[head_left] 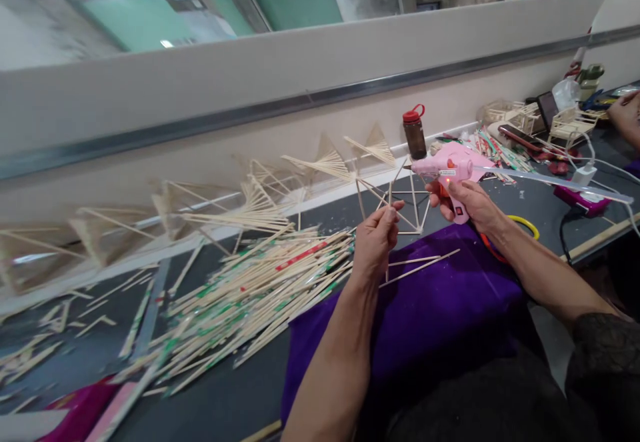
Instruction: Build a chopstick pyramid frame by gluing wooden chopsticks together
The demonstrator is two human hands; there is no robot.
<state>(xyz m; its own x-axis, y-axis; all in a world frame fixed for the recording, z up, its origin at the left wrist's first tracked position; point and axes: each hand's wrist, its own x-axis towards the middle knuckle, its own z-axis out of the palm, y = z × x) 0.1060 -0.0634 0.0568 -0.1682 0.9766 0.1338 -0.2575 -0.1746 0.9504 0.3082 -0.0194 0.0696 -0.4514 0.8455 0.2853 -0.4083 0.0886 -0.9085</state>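
Note:
Thumb and fingers of my left hand (pixel 376 234) are pinched on a thin wooden stick (pixel 391 193), which shows above and below the grip. My right hand (pixel 470 203) is wrapped round the handle of a pink hot glue gun (pixel 457 165). The gun's nozzle points left, close to the top of a slanting stick above my left hand. Out of its back runs a long translucent glue stick (pixel 550 180). Behind my left hand is a stick frame (pixel 413 231) on the table; whether the pinched stick is joined to it I cannot tell. Two loose sticks (pixel 423 269) lie on purple cloth (pixel 450 309).
A large pile of chopsticks (pixel 270 282) covers the table to the left. Several fan-shaped stick models (pixel 260 202) stand along the wall. A brown bottle (pixel 414 134) with a red lid stands behind. At right are a purple box (pixel 583 201), cables and another person's hand (pixel 627 117).

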